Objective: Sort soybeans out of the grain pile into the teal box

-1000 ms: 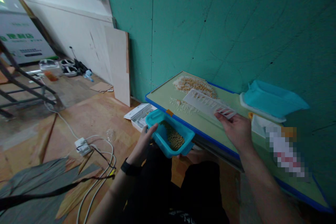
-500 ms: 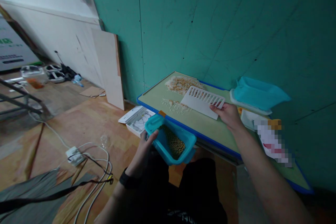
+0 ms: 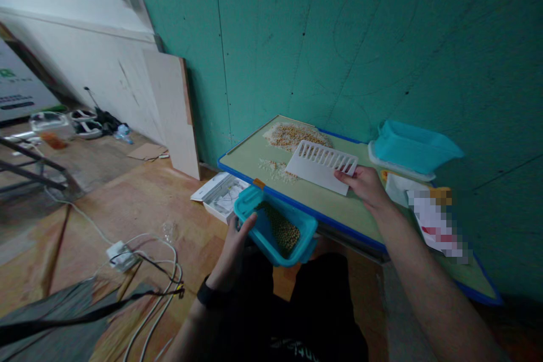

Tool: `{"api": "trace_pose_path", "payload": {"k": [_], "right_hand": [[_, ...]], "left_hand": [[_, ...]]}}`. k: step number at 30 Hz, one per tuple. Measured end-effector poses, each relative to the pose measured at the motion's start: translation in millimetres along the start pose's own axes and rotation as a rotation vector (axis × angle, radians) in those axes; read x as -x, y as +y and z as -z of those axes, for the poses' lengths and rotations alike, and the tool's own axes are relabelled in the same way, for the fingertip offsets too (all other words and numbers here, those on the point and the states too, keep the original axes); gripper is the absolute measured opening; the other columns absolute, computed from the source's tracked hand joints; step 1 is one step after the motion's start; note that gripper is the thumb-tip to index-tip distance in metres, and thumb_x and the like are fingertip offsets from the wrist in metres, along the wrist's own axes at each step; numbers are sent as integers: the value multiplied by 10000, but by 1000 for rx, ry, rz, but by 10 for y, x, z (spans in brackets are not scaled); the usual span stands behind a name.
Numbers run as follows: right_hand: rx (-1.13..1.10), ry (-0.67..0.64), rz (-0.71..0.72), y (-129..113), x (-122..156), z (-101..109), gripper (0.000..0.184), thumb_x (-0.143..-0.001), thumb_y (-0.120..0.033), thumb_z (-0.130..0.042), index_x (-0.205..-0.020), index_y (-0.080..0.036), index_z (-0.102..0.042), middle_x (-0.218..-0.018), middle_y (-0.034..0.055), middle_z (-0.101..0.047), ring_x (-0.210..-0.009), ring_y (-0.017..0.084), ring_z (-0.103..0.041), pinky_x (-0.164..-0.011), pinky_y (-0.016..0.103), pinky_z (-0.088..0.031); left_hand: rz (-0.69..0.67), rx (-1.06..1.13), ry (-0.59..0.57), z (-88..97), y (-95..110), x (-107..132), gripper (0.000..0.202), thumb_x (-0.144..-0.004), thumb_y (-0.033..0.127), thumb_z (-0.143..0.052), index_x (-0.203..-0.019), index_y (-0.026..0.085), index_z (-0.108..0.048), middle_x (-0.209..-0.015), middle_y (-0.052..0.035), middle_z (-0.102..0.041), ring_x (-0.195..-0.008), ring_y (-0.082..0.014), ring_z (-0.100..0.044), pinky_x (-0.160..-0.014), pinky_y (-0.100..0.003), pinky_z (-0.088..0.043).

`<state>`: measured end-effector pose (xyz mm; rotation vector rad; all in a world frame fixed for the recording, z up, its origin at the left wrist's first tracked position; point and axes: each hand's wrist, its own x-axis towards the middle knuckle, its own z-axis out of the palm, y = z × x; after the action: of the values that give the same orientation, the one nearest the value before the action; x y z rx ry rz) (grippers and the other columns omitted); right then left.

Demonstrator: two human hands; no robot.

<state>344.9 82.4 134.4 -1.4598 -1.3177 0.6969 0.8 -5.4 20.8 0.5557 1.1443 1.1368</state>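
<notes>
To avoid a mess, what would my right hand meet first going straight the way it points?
Beyond the scraper your right hand holds, likely the larger pile of beans, though depth is hard to judge.

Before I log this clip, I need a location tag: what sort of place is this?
Perhaps a room under renovation: a bare, seamed green wall, a leaning pale panel, and cables strewn over the floor.
</notes>
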Motion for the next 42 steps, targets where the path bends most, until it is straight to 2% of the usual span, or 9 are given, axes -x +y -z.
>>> {"api": "trace_pose_path", "payload": {"k": [6, 12, 18, 23, 33, 37, 42], "right_hand": [[2, -52, -22, 35, 5, 32, 660, -527, -776, -1038, -795, -198, -866, -840, 105, -865, -854, 352, -827, -787, 477, -668], [-18, -79, -51, 3, 44, 30, 645, -496, -741, -1061, -784, -196, -872, -858, 115, -877, -847, 352, -832, -788, 478, -676], [-62, -93, -87, -24, 68, 23, 643, -463, -713, -1081, -793, -201, -877, -893, 120, -890, -881, 356, -841, -824, 487, -685], [-79, -84, -132, -21, 73, 27, 644, -449, -693, -1090, -805, -199, -882, -904, 122, -891, -875, 347, -836, -828, 480, -676], [-40, -112, -107, 11, 88, 51, 670, -484, -756, -1068, -826, -206, -897, -896, 109, -891, -828, 327, -817, -752, 438, -654], [-43, -110, -107, 6, 98, 52, 697, -481, -773, -1064, -847, -204, -899, -902, 108, -891, -842, 330, -820, -776, 448, -657], [-67, -102, -91, -14, 107, 37, 683, -485, -767, -1064, -843, -212, -894, -918, 109, -896, -886, 344, -836, -837, 479, -679]], "left_hand": [[10, 1, -9, 43, -29, -57, 825, -891, 663, -941, -1562, 329, -596, -1577, -158, -731, -1332, -415, -781, -972, -538, -728], [24, 18, 7, 34, -26, -48, 867, -866, 670, -961, -1572, 321, -598, -1545, -168, -746, -1247, -407, -816, -947, -544, -731], [27, 35, 8, 36, -36, -69, 883, -842, 671, -978, -1559, 319, -600, -1559, -166, -734, -1337, -428, -779, -967, -547, -734], [29, 33, 20, 28, -22, -50, 878, -840, 664, -987, -1546, 301, -612, -1581, -178, -722, -1336, -431, -778, -968, -566, -735], [44, -2, 28, 40, -35, -74, 887, -828, 680, -982, -1532, 311, -590, -1559, -173, -711, -1271, -406, -802, -875, -493, -749], [30, 5, 23, 21, -21, -50, 873, -830, 686, -972, -1528, 320, -598, -1527, -164, -726, -1248, -389, -811, -891, -482, -745], [46, -2, 24, 9, 4, -23, 885, -827, 685, -972, -1545, 329, -596, -1548, -163, -721, -1312, -411, -792, -924, -497, -742]]}}
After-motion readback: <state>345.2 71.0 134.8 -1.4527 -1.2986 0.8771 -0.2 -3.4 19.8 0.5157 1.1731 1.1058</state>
